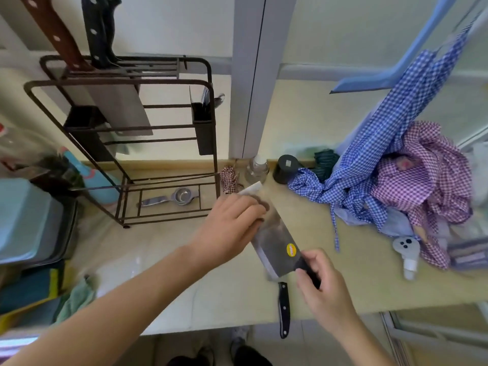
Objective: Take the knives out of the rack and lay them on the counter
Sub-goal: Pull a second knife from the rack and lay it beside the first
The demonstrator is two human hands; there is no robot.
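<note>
A cleaver (274, 241) lies low over the bench (330, 233), blade pointing away toward the rack (126, 143). The right hand (320, 283) is closed around its dark handle at the near end. The left hand (232, 223) rests fingers-down on the far end of the blade; whether it grips cannot be told. A black-handled knife (284, 310) lies on the bench just below the cleaver, its handle overhanging the front edge. In the rack, a brown-handled cleaver (68, 48) and a black-handled one (96, 33) stand upright. Checked cloths (396, 165) are heaped to the right.
</note>
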